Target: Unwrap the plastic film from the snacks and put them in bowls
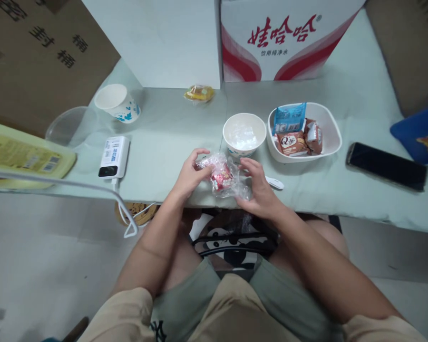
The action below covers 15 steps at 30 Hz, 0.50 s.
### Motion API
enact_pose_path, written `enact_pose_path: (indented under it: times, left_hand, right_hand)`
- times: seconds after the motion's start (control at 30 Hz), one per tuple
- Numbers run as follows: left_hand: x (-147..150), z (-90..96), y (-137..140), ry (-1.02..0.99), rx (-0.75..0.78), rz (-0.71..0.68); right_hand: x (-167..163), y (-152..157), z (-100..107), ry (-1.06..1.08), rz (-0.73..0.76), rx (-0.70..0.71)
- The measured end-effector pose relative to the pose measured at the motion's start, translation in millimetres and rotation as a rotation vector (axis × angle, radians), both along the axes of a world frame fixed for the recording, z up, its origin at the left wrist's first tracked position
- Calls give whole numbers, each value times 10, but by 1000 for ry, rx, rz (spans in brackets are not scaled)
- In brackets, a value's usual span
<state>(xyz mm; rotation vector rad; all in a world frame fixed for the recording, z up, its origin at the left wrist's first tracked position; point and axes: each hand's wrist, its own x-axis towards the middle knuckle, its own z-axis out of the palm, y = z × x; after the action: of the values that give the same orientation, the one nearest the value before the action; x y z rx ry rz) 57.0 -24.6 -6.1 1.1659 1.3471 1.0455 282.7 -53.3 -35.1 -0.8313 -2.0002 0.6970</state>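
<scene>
A clear crinkled plastic bag (235,186) with a shiny red packet (222,176) in it lies at the table's front edge, between my hands. My left hand (192,175) grips its left side, thumb over the red packet. On the other side my right hand (258,189) curls round the loose plastic, thumb below and fingers above; some fingertips are hidden. Just behind the bag stands a paper cup (244,134) with clear plastic inside. A small white handle-like piece (275,183) sticks out beside my right hand.
A white bowl (331,137) holds brown and blue snack packets. Right of it lies a black phone (387,166). A yellow wrapped snack (199,93) sits before the boxes (288,42). Leftward are another paper cup (117,102), a clear lid (71,126), and a cabled power bank (114,156).
</scene>
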Motion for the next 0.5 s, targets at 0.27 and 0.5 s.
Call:
enact_pose_path:
  times: [0.27, 0.5]
  left_hand:
    - [18, 31, 39, 117, -67, -176]
    - [50, 9, -57, 240, 135, -305]
  right_hand:
    - [26, 2, -9, -35, -25, 51]
    - [-128, -22, 99, 38, -92, 57]
